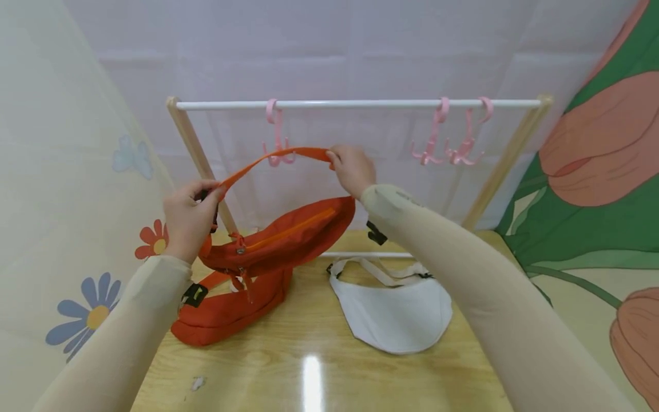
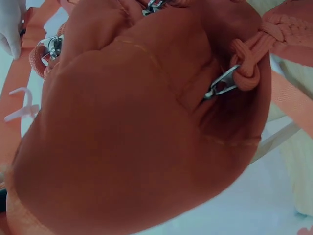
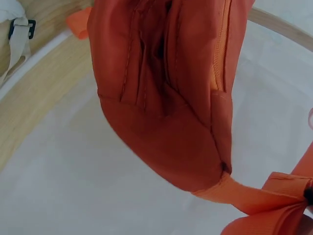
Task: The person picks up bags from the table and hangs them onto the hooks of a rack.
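My left hand and right hand grip an orange strap, stretched in an arch between them. From it a red waist bag hangs tilted, with its right end higher and an orange zipper along its face. The middle of the strap overlaps a pink hook hanger in the head view. Red fabric of the bag fills most of the left wrist view, with cord zipper pulls showing. In the right wrist view, the strap is bunched at the lower right, beside the bag's end.
A white rail on wooden legs also carries two pink hook hangers at the right. Another red bag lies on the wooden table under the held one. A white bag lies right of it.
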A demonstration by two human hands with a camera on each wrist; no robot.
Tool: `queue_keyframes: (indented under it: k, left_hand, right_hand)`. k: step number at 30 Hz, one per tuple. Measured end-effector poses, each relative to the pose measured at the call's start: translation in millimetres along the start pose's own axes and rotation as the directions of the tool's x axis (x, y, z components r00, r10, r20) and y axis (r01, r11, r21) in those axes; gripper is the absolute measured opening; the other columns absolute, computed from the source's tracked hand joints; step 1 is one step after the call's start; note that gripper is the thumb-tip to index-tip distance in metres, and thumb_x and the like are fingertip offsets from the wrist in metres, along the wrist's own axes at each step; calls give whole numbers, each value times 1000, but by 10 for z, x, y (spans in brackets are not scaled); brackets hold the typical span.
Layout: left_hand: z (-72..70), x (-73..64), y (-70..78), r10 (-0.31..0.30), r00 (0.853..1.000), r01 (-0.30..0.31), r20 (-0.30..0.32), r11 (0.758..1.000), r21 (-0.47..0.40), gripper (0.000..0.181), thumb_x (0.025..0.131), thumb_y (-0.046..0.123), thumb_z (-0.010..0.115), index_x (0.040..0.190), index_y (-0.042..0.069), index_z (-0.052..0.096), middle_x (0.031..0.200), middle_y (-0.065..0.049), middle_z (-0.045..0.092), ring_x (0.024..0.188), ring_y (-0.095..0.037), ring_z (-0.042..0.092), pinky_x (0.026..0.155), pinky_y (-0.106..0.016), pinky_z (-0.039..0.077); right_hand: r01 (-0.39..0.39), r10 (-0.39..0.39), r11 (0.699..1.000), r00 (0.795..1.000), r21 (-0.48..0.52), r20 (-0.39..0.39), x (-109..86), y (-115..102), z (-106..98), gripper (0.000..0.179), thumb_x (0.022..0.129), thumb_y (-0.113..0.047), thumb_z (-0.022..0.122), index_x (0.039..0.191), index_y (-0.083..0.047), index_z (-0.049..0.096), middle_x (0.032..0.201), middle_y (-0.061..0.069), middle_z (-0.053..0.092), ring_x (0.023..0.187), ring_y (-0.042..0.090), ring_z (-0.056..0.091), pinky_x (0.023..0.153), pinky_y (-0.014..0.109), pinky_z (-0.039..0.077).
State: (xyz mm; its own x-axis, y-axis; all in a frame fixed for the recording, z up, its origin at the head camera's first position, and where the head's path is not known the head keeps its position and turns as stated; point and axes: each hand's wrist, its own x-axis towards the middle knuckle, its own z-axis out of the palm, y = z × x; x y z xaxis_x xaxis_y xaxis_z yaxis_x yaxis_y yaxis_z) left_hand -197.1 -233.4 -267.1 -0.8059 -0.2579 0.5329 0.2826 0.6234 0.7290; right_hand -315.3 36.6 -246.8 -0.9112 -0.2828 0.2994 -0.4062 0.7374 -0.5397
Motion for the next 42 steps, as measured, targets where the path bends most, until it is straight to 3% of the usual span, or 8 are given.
queue_keyframes:
  k: [7,13,21,31,35,42]
  left_hand:
    - [82,-88,-64,9,1000,-10,-13,1000,-21,21,95,15,64,104,-2,73,91,-19,69,56,0,53,45,-14,44]
    - [123,-113,-138,14,999,-15,-29,999,-51,20,95,12,63,103,-4,72,89,-18,69,61,-1,54,45,-13,43]
    - [155,-161,-175,-79,996,77,-28,994,-76,23,96,16,62,107,-3,71,91,-17,68,59,-5,53,47,-13,44]
    - [247,-215,-228,-102,994,97,-34,985,-144,24,96,16,62,106,-4,70,93,-18,69,70,-3,61,51,-17,49]
    - [242,-228,-236,-115,992,107,-48,983,-149,24,96,16,62,106,-4,70,94,-13,68,73,-3,61,55,-15,49]
    - [201,-260,-286,-183,982,167,-52,960,-223,25,97,17,62,107,-4,69,89,3,62,74,-4,60,60,-14,49]
  right_hand:
    - [19,-20,997,1000,72,17,-100,38,118,31,104,-25,46,102,-3,68,97,9,70,93,24,62,79,38,45]
    - [40,-46,989,998,139,41,-212,21,214,32,104,-26,46,114,-6,69,100,8,71,98,23,64,88,37,47]
    - [79,-89,973,995,217,38,-329,-41,305,30,104,-23,48,111,-3,69,99,9,72,95,22,64,84,36,47]
    - [81,-102,946,994,314,49,-426,-38,420,28,102,-19,52,117,-3,69,108,10,71,94,21,61,83,32,46]
    - [84,-104,942,994,326,43,-464,-41,464,31,101,-22,53,124,-4,66,112,10,69,88,22,56,78,33,44]
    - [135,-149,928,989,347,13,-500,-50,520,31,101,-17,54,126,-2,65,114,12,69,103,22,62,88,33,49]
